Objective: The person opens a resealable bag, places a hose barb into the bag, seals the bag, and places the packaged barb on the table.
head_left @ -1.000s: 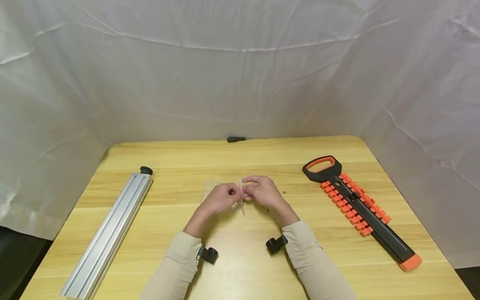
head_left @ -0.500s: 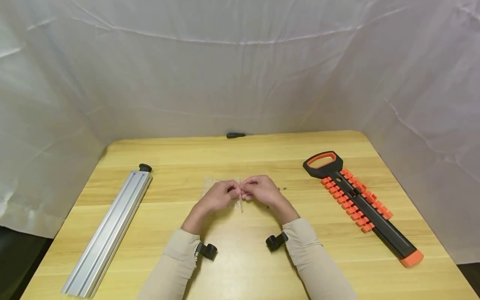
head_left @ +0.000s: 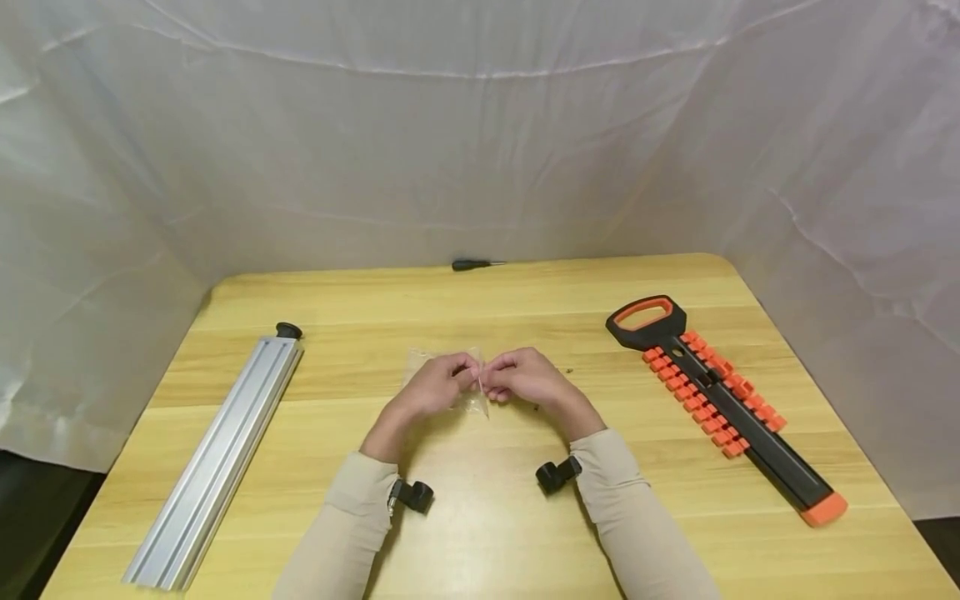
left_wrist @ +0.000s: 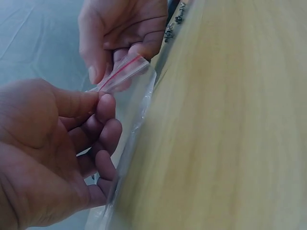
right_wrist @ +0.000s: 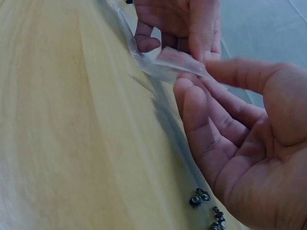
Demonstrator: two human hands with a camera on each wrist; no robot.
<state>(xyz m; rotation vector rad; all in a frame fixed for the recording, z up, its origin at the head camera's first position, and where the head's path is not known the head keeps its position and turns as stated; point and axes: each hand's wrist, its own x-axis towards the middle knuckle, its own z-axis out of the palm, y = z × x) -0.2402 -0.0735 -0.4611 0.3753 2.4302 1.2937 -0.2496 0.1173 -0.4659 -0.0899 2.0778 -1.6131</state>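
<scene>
A clear plastic zip bag (left_wrist: 123, 75) with a red line along its mouth is between the two hands, over the middle of the table. My left hand (head_left: 435, 383) pinches the mouth between thumb and index finger, the other fingers loosely curled beneath. From the other side my right hand (head_left: 528, 377) pinches the same edge, its thumb above and fingertips below in the right wrist view. The bag's body hangs down beside the left fingers and is partly hidden by them. Several small dark screws (right_wrist: 200, 196) lie on the table under the right hand.
At the left lies a long silver aluminium profile (head_left: 217, 467) with a black knob (head_left: 288, 331) at its far end. A black screwdriver (head_left: 472, 264) lies along the back edge. To the right is a black rack with orange clips (head_left: 720, 404). Grey-white cloth (head_left: 480, 167) surrounds the table.
Both hands stay at the bag's mouth, with small finger shifts and slight turning of the bag's edge. The head view has tilted a little, so the table sits slightly higher in it.
</scene>
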